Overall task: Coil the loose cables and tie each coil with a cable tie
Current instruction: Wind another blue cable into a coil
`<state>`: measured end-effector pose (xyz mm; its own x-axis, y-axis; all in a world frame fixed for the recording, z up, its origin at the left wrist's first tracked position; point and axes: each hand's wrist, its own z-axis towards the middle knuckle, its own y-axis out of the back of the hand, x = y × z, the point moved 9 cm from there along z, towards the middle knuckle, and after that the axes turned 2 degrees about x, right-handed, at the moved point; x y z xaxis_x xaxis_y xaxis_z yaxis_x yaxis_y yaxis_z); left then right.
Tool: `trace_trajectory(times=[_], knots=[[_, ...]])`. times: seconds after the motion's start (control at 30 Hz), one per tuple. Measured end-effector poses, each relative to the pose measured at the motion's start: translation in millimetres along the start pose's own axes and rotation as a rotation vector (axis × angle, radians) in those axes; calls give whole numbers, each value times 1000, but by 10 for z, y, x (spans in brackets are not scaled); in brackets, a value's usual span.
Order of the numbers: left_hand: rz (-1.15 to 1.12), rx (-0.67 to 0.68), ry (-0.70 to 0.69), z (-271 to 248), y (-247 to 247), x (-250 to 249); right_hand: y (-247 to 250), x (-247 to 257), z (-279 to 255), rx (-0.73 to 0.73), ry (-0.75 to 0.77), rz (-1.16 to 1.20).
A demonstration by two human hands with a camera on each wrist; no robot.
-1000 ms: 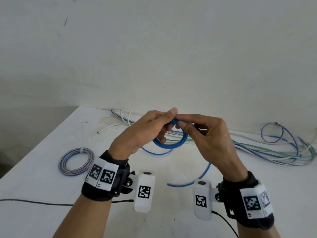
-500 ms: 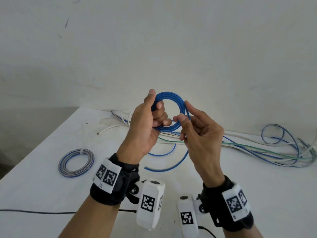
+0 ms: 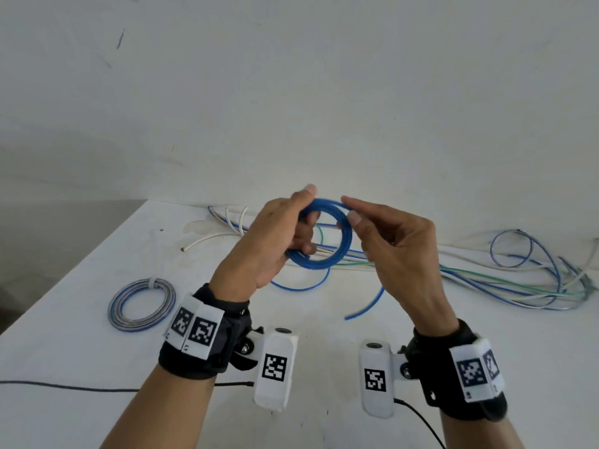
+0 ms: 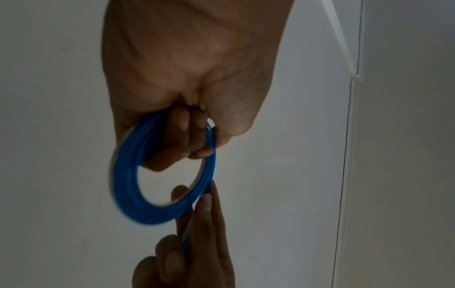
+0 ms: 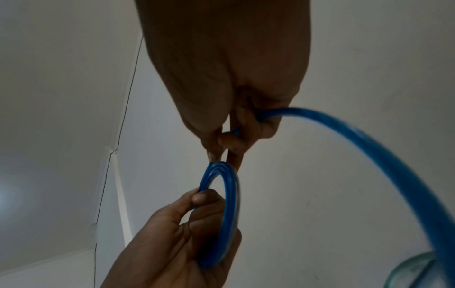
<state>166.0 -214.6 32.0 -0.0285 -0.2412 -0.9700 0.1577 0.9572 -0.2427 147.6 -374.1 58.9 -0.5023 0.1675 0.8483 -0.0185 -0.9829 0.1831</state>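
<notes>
A blue cable is wound into a small coil [image 3: 340,247] held upright above the table. My left hand [image 3: 275,238] grips the coil's left side, fingers curled through the ring [image 4: 128,185] and thumb on top. My right hand [image 3: 389,241] pinches the cable at the coil's upper right, between thumb and forefinger [image 5: 219,148]. The loose tail [image 3: 366,306] hangs from that hand down to the table; in the right wrist view the tail [image 5: 369,152] arcs away to the right. A finished blue-and-grey coil [image 3: 142,304] with a white tie lies at the left.
A tangle of loose blue, green and white cables [image 3: 518,283] runs along the table's back edge to the right. White cable ends [image 3: 210,238] lie at the back left. A thin black cord [image 3: 81,387] crosses the near table. The table's left edge [image 3: 64,270] slants close by.
The coil was raised and turned upright, then lowered a little. One more loop has been laid on, and the free tail on the table has grown shorter.
</notes>
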Motion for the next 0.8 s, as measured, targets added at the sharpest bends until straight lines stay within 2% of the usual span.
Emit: trace_trajectory(times=[0.07, 0.17, 0.3, 0.37, 0.47, 0.57, 0.63, 0.73, 0.8], knots=[[-171, -42, -23, 5, 57, -54, 47, -30, 1, -56, -16, 62], [-367, -59, -50, 2, 107, -92, -37, -47, -19, -47, -42, 176], [-464, -71, -67, -23, 45, -57, -191, -22, -103, -87, -57, 282], [-426, -66, -71, -25, 38, -65, -181, -15, -105, -105, -52, 284], [-228, 6, 7, -11, 41, -52, -62, 2, -40, -73, -30, 205], [-9, 96, 108, -43, -10, 17, -69, 16, 2, 77, -20, 55], [122, 95, 151, -60, -25, 76, -109, 26, -8, 152, -16, -29], [167, 59, 141, -37, -29, 92, -101, 48, -15, 162, -13, -77], [91, 10, 96, -21, 10, 42, -56, 55, -12, 115, -17, -36]])
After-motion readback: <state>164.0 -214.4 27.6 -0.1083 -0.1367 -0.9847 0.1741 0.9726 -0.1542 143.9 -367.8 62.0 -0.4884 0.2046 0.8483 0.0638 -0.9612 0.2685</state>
